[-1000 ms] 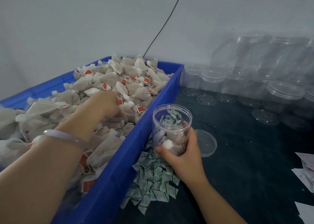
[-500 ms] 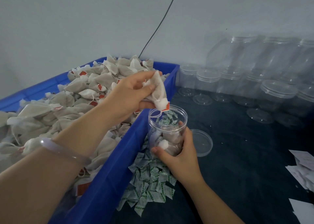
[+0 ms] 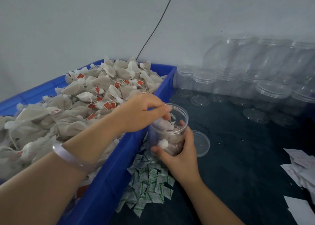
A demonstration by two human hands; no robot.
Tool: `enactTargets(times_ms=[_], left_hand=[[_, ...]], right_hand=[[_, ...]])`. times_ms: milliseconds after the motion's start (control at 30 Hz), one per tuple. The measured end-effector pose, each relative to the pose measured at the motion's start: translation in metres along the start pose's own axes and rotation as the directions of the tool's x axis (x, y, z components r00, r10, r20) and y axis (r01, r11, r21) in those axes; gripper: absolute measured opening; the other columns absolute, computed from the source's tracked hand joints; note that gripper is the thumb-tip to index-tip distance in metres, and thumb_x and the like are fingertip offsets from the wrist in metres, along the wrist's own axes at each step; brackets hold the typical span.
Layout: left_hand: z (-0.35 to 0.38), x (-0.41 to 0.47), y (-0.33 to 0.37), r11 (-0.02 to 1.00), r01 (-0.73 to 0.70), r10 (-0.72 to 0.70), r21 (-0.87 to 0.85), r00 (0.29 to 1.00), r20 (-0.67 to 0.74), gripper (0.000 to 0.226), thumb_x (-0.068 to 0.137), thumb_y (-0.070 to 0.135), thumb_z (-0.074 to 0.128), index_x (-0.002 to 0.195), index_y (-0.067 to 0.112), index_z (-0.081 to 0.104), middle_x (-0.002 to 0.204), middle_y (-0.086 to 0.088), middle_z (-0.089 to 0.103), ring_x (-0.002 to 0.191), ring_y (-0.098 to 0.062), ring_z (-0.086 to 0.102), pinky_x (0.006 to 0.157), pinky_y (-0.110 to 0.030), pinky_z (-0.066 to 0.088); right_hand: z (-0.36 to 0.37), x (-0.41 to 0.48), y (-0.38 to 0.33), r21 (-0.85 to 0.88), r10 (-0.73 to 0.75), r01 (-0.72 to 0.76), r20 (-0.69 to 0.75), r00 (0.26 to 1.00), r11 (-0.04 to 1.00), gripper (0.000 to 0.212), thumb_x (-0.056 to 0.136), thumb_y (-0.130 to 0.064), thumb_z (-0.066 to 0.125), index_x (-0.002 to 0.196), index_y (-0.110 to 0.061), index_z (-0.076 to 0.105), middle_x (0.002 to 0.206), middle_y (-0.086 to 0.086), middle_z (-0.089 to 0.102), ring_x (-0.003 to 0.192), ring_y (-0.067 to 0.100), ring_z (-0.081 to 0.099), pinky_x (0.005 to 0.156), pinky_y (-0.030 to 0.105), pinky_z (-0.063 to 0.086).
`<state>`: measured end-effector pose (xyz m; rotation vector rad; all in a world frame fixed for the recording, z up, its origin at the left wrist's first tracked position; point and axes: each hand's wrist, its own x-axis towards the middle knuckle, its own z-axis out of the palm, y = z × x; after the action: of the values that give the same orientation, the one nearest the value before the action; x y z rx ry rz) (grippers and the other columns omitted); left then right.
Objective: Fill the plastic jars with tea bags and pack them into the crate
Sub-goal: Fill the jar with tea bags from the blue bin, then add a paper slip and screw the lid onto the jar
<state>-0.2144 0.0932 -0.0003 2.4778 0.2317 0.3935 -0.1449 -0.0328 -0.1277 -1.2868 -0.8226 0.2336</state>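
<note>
On a table draped in dark cloth (image 3: 242,165), a pile of green-and-white sachets (image 3: 150,183) lies nearest us, against the wall of a blue plastic crate (image 3: 117,166). The crate is heaped with tea bags (image 3: 80,117) bearing red tags. Our right hand (image 3: 180,156) grips a clear plastic jar (image 3: 177,132), upright and about half full of bags, just beside the crate. Our left hand (image 3: 141,112), a pale bangle (image 3: 71,156) on its wrist, reaches over the crate's rim and curls its fingertips into the jar's mouth, onto a tea bag (image 3: 163,125). We cannot tell whether they pinch it or only press it down. A loose lid (image 3: 202,144) lies flat just right of the jar, and white paper slips (image 3: 301,170) are scattered at the right edge. Farther back, empty lidded jars (image 3: 272,91) and spare lids (image 3: 255,115) stand in rows against a plain grey wall (image 3: 76,28). A black cable (image 3: 156,25) runs down the wall behind the crate.
</note>
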Motion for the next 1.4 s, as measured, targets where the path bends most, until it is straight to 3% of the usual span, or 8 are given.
enactTargets(times_ms=[200,400,567,900,1067,1167,1300,1400], left_hand=[[0.001,-0.002,0.015,0.966,-0.258,0.242,-0.001,0.906,-0.347,0.021,0.095,0.024,0.048,0.099,0.024,0.068,0.102,0.017,0.065,0.102,0.001,0.059,0.091,-0.014,0.044],[0.023,0.001,0.029,0.950,-0.133,0.118,0.281,0.991,0.067,0.020,0.093,0.030,0.056,0.109,0.027,0.068,0.104,0.017,0.063,0.087,0.007,0.053,0.079,-0.008,0.039],[0.060,0.000,0.033,0.846,-0.076,-0.203,0.527,0.869,0.451,0.025,0.094,0.031,0.056,0.116,0.020,0.064,0.110,0.003,0.062,0.092,-0.012,0.053,0.078,-0.024,0.040],[0.108,0.013,0.029,0.568,-0.099,-0.376,0.817,0.852,0.364,0.026,0.089,0.020,0.055,0.114,0.015,0.059,0.115,-0.007,0.061,0.104,-0.025,0.060,0.077,-0.032,0.047],[0.068,0.034,0.060,0.917,0.138,-0.133,0.374,0.990,-0.037,0.014,0.082,0.026,0.065,0.077,0.028,0.052,0.088,0.005,0.068,0.079,-0.012,0.062,0.070,-0.026,0.050],[0.058,0.034,0.088,0.985,-0.086,0.056,-0.152,0.980,-0.192,0.019,0.076,0.026,0.075,0.079,0.031,0.056,0.068,0.012,0.071,0.058,0.003,0.062,0.056,-0.010,0.045],[0.101,0.027,0.096,0.979,-0.177,0.162,0.100,0.976,0.145,0.007,0.081,0.041,0.069,0.082,0.034,0.067,0.078,0.017,0.067,0.083,0.013,0.057,0.070,-0.006,0.041],[0.133,0.020,0.084,0.971,-0.226,0.221,-0.080,0.973,-0.068,0.017,0.091,0.042,0.053,0.092,0.031,0.066,0.089,0.018,0.068,0.090,0.006,0.060,0.076,-0.012,0.044]], right_hand=[[-0.037,0.002,-0.020,-0.059,0.006,-0.015,-0.161,0.987,0.998,0.078,0.049,-0.041,0.085,0.110,-0.065,0.042,0.114,-0.039,0.055,0.108,-0.008,0.058,0.084,0.010,0.048],[-0.097,-0.043,-0.031,-0.134,0.193,-0.190,0.015,0.981,0.973,0.089,0.043,-0.040,0.082,0.123,-0.041,0.042,0.116,-0.020,0.063,0.104,-0.003,0.062,0.079,0.010,0.048],[-0.110,-0.061,-0.030,-0.212,0.218,-0.203,0.053,0.974,0.956,0.089,0.050,-0.029,0.084,0.126,-0.031,0.038,0.115,-0.025,0.061,0.106,-0.009,0.058,0.080,0.004,0.044],[-0.123,-0.058,-0.028,-0.208,0.261,-0.235,0.107,0.959,0.949,0.084,0.049,-0.037,0.084,0.118,-0.048,0.038,0.111,-0.037,0.057,0.104,-0.014,0.056,0.077,0.000,0.042],[-0.135,-0.054,-0.029,-0.237,0.285,-0.250,0.127,0.950,0.939,0.082,0.049,-0.038,0.086,0.114,-0.053,0.037,0.111,-0.043,0.054,0.103,-0.018,0.055,0.076,-0.002,0.041],[-0.142,-0.052,-0.029,-0.254,0.281,-0.251,0.089,0.956,0.934,0.079,0.053,-0.033,0.088,0.109,-0.060,0.038,0.109,-0.043,0.054,0.102,-0.018,0.055,0.074,-0.002,0.041],[-0.153,-0.049,-0.032,-0.285,0.292,-0.269,0.038,0.956,0.920,0.079,0.056,-0.027,0.090,0.110,-0.055,0.040,0.111,-0.027,0.060,0.100,-0.012,0.058,0.075,0.005,0.045],[-0.173,-0.047,-0.047,-0.386,0.317,-0.250,0.121,0.941,0.888,0.079,0.054,-0.041,0.087,0.117,-0.054,0.042,0.121,-0.028,0.056,0.109,-0.014,0.053,0.084,0.004,0.041]])
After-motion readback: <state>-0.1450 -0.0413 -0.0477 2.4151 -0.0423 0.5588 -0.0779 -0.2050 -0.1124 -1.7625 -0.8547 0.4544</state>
